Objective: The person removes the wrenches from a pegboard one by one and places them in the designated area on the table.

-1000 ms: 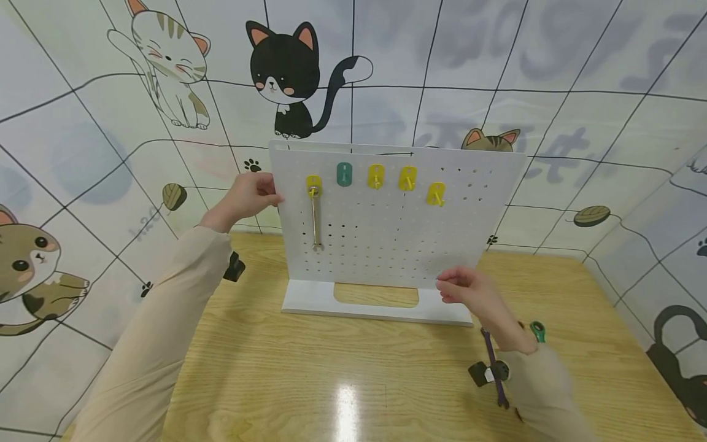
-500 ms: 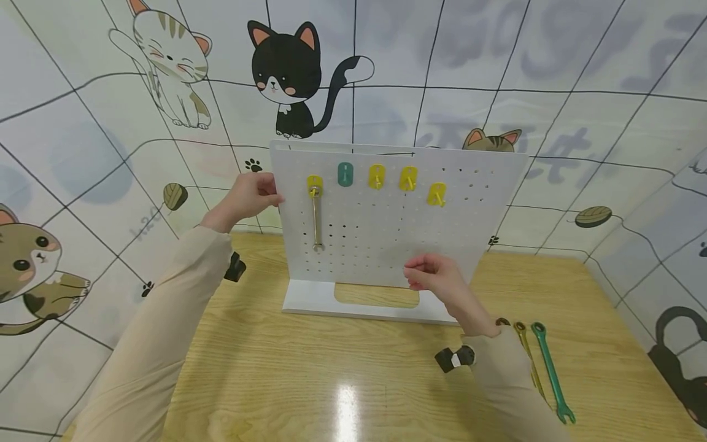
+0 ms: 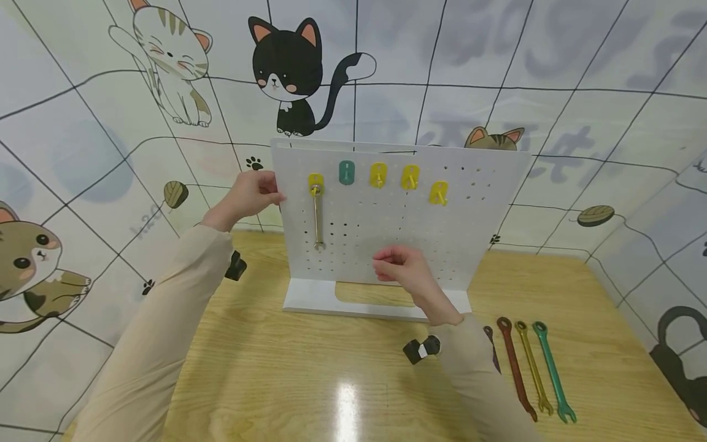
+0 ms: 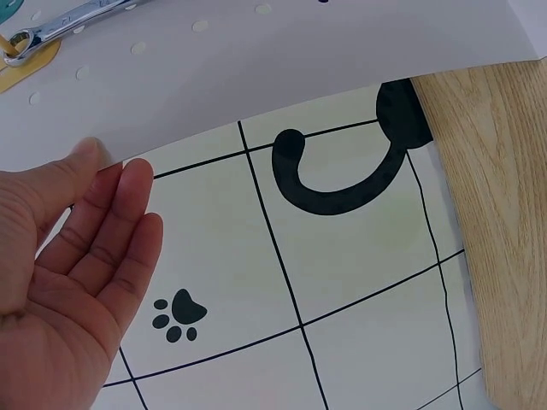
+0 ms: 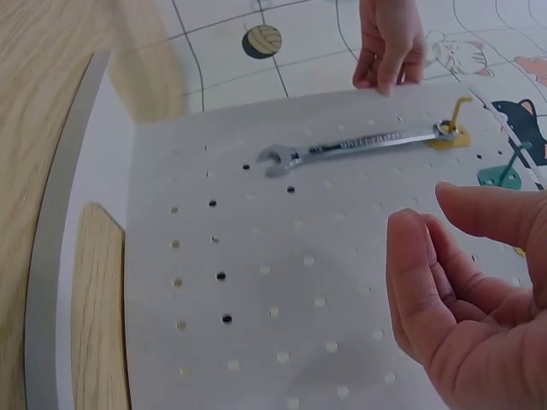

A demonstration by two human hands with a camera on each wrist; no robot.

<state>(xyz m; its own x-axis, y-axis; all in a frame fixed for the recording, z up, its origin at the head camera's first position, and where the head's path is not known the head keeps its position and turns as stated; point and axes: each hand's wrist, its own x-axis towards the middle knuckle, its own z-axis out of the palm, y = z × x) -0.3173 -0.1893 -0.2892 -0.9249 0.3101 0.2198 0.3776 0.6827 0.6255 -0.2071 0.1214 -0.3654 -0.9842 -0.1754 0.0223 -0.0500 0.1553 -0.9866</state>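
Note:
A white pegboard (image 3: 381, 215) stands upright on its base. My left hand (image 3: 251, 193) pinches its left edge between thumb and fingers; the left wrist view shows the thumb (image 4: 81, 166) on the board's front. From the leftmost yellow hook (image 3: 315, 180) hangs a silver combination wrench (image 3: 317, 218). My right hand (image 3: 405, 270) is in front of the board's lower middle, fingers loosely bent and holding nothing. In the right wrist view a gap shows between thumb and fingertips, with the silver wrench (image 5: 350, 147) beyond them.
A green hook (image 3: 346, 172) and several yellow hooks (image 3: 410, 177) are along the board's top. On the table at right lie a green wrench (image 3: 554, 371), a yellow wrench (image 3: 534, 367), a red-brown wrench (image 3: 516, 368) and a dark one (image 3: 493, 348), partly behind my right sleeve.
My right hand has moved left and slightly up, from the board's lower right corner to its lower middle, uncovering the wrenches on the table. My left hand stays at the board's edge.

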